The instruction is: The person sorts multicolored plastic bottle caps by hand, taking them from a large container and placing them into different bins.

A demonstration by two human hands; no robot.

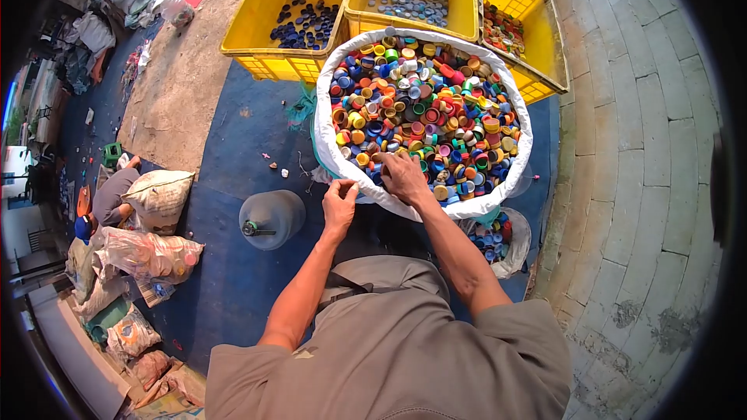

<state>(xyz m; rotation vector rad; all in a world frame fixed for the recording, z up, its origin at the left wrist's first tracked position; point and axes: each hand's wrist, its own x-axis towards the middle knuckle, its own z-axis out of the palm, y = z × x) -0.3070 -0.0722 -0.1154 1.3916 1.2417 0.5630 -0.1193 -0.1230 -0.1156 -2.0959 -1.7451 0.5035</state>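
Observation:
A large round sack with a white rolled rim (523,120) stands in front of me, heaped with bottle caps (436,109) of many colours. My right hand (405,176) reaches over the near rim into the caps. Its fingers are curled down among them, and whatever they grip is hidden. Just outside the rim at the near left is my left hand (339,206), its thumb and fingertips pinched together. Whether a small thing sits in that pinch cannot be made out.
Behind the sack stand three yellow crates: one with dark blue caps (284,58), one with pale caps (354,19), one with reddish-orange caps (548,78). A clear jug (274,220) stands left. A smaller bag (513,245) sits right. Another person (109,198) is among sacks.

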